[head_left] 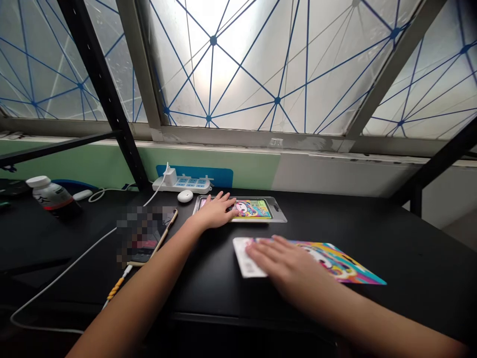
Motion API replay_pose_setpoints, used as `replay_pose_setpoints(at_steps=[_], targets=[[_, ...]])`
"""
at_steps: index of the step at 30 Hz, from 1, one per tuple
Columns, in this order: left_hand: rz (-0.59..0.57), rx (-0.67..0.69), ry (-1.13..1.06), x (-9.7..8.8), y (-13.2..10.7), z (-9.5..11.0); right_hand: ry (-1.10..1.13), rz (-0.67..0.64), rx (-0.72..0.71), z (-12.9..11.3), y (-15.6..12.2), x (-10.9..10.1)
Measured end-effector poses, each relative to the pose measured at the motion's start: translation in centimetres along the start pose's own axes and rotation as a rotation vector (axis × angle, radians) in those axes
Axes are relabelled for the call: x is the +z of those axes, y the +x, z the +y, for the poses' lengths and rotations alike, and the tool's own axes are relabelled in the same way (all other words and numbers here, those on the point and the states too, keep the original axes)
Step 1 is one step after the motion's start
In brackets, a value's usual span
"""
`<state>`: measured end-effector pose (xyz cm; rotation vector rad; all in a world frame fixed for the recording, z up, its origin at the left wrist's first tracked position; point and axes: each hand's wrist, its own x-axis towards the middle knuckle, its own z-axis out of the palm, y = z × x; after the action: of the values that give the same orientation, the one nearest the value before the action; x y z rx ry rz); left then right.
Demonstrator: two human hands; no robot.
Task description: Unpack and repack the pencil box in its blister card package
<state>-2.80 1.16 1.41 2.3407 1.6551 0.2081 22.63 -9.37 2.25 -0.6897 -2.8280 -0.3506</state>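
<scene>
My left hand (216,211) lies flat with its fingers spread on the left end of a clear plastic blister pack (276,211), which holds a brightly coloured cartoon card (255,210). The hand covers part of that card. My right hand (283,263) rests flat on a larger, rainbow-coloured printed card (345,263) nearer to me. Its fingers lie across a pale strip at the card's left end (242,256), and the palm hides the card's middle. Neither hand closes around anything.
On the black table (372,248) are a phone with a blurred screen (147,236), a white cable (76,266), a white mouse (185,196), a white power strip (182,184) and a white-capped bottle (51,195). Black metal shelf posts (415,191) stand at the table's back.
</scene>
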Motion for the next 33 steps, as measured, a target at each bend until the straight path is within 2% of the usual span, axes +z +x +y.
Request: replay_pose_setpoints(at_steps=[2, 4, 7, 9, 14, 18, 21, 23, 25, 29, 33], targets=[[-0.016, 0.003, 0.008, -0.1, 0.5, 0.3, 0.098, -0.058, -0.057, -2.8, 2.5, 1.6], [-0.007, 0.006, 0.017, 0.0, 0.8, 0.6, 0.175, -0.075, -0.057, -3.8, 5.2, 3.4], [0.051, 0.01, 0.032, 0.4, 0.8, 1.0, 0.287, -0.037, -0.003, -2.9, 8.8, 5.6], [0.07, 0.02, 0.033, 0.8, 0.8, 1.0, 0.374, 0.011, 0.013, -1.6, 10.2, 6.5], [0.102, 0.061, 0.037, 1.2, 0.8, 0.5, 0.513, 0.081, -0.015, 0.0, 10.1, 7.2], [0.112, 0.061, 0.063, 1.2, 0.6, 0.5, 0.359, 0.18, -0.054, 0.9, 9.3, 6.0], [0.097, 0.079, 0.085, 1.2, 0.4, 0.6, 0.157, 0.21, 0.077, 3.6, 8.9, 4.5], [0.106, 0.082, 0.091, 1.1, 0.2, 0.7, 0.055, 0.102, 0.262, 6.5, 8.6, 3.7], [0.124, 0.083, 0.092, 1.1, 0.2, 0.6, 0.078, -0.074, 0.41, 9.8, 8.1, 3.5], [0.14, 0.091, 0.097, 1.3, 0.3, 0.5, 0.246, -0.203, 0.418, 14.5, 7.2, 3.9], [0.153, 0.088, 0.093, 1.4, 0.4, 0.6, 0.374, -0.246, 0.446, 15.6, 7.2, 4.3]])
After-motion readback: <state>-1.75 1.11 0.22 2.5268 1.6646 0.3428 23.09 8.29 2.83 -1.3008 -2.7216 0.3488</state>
